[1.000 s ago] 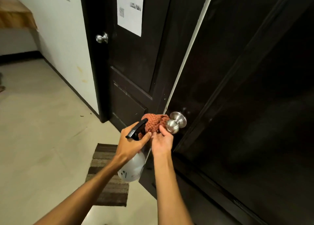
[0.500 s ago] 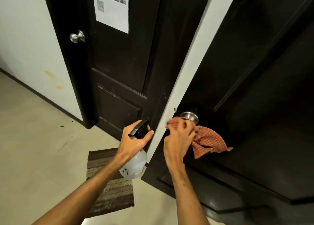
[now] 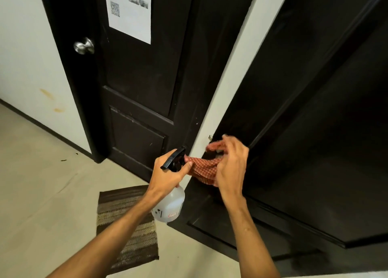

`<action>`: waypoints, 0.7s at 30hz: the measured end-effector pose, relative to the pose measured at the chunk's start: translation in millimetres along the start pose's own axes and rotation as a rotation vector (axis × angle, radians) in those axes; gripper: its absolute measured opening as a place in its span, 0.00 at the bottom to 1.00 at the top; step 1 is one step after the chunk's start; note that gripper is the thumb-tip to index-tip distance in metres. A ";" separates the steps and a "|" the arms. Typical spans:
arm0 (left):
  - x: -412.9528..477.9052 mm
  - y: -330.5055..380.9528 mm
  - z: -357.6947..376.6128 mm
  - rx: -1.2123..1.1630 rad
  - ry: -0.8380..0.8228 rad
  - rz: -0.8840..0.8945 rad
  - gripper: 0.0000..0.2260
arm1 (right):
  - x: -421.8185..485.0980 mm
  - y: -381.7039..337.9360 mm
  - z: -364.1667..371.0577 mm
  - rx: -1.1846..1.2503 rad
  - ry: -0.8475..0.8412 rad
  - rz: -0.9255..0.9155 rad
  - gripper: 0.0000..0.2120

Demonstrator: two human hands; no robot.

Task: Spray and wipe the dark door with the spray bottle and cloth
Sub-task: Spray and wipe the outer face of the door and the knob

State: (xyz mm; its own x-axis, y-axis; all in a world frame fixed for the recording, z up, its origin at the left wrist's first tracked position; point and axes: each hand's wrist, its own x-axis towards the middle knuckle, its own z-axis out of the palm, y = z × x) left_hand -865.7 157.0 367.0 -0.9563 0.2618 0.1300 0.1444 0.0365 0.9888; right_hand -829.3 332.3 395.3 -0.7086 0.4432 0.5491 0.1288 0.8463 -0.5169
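At lower centre the right hand (image 3: 231,168) clutches the cloth (image 3: 202,168) at the dark door (image 3: 315,131) edge, the left hand (image 3: 168,175) grips the spray bottle (image 3: 169,206) beside it; wiping seems underway, with the broad panels probably left.

The near door (image 3: 315,110) stands at the right and the far door (image 3: 142,84) behind it at the left, with a wall strip (image 3: 231,78) between them. A paper sheet (image 3: 130,21) is on the far door. The left hand (image 3: 168,177) holds the spray bottle (image 3: 170,206) just left of the right hand (image 3: 231,168), which holds the cloth (image 3: 203,168) before the near door. A mat (image 3: 126,225) lies on the floor (image 3: 42,193).
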 end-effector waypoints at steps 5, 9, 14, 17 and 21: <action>4.6 1.4 6.7 0.020 0.036 0.000 0.05 | 13.3 -1.7 8.8 -0.105 -0.168 -0.179 0.17; 4.5 4.0 15.9 0.008 0.053 0.028 0.05 | 7.7 12.2 12.8 -0.328 -0.208 -0.243 0.12; 7.2 8.3 21.9 0.007 0.057 0.028 0.06 | 5.7 35.6 -2.8 0.033 0.124 0.338 0.10; 7.0 13.5 27.6 0.019 0.025 0.057 0.16 | 0.9 58.9 -4.7 0.852 0.123 0.936 0.10; 13.8 19.3 37.0 0.056 -0.037 0.050 0.06 | 7.3 71.1 -31.5 1.206 0.383 0.968 0.16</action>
State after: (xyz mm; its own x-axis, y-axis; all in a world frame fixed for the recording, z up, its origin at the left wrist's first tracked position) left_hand -866.7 197.0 385.2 -0.9376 0.3004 0.1751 0.2066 0.0764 0.9754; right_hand -803.5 405.1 383.3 -0.4564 0.8534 -0.2519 -0.3257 -0.4237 -0.8452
